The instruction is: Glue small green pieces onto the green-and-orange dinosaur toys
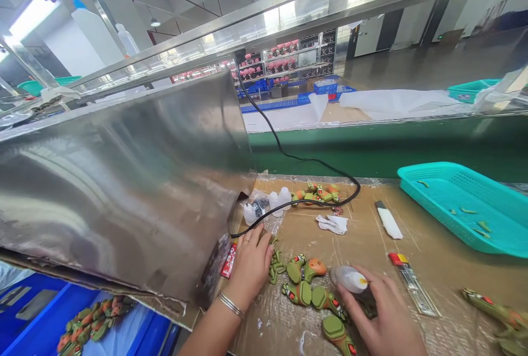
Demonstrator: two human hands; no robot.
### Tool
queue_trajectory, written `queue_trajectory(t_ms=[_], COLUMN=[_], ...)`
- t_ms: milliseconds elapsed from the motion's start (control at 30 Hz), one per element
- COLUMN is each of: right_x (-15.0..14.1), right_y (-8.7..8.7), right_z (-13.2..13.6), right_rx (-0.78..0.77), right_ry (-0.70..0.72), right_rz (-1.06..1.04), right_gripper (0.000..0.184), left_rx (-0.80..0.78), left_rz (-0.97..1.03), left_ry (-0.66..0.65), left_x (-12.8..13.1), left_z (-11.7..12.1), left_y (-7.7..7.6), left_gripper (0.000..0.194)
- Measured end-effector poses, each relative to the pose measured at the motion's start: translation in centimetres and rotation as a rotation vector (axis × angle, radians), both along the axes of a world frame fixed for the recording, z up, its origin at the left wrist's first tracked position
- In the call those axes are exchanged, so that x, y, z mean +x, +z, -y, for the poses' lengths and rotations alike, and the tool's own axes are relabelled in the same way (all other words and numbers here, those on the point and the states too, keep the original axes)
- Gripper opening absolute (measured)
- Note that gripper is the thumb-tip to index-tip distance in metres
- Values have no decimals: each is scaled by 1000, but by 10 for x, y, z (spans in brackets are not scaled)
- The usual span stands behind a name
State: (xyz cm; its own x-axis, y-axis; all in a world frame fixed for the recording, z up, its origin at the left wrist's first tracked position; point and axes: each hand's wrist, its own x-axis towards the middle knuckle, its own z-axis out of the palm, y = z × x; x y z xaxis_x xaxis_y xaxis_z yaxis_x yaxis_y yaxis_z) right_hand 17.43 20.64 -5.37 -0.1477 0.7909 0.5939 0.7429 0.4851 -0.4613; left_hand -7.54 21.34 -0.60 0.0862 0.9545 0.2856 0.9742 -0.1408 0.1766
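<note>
Working left to right, a blue bin [37, 312] of orange-and-green rubber figures [93, 320] sat low at the left edge, below a large steel housing [124, 180] that overhung the cardboard-covered table [437, 257]. Just right of the housing, the left hand [249, 262] lay flat with fingers loosely spread, its grip pinching nothing, fingertips touching a small green piece [274, 265] at the edge of the cluster. Beside it lay the flat green figures [307, 284], touching one another, one with an orange head. The right hand [381, 315] had its grip curled around a small squeeze bottle [350, 279] with a yellow tip, held sideways just above the figures; the fingers seemed to cover a dark part beneath, too hidden to name. The step in hand looked like gluing: one hand steadying or picking a part, the other readying the bottle. The next move would likely call for bringing the nozzle precisely onto one figure without smearing its neighbours. Farther right lay a utility knife [410, 281] and a teal basket [466, 207].
</note>
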Motion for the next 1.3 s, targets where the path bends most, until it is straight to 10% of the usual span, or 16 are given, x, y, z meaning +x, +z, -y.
queue_trajectory(t_ms=[933, 1300], right_x=[0, -1], right_y=[-1, 26], right_z=[2, 29], right_rx=[-83, -296], right_ry=[32, -19], right_rz=[-146, -465], right_gripper=[30, 39], left_rx=[-76, -154], left_rz=[79, 447], left_ry=[-120, -52], left_x=[14, 67], left_z=[42, 69], left_y=[10, -4], left_gripper=[36, 40])
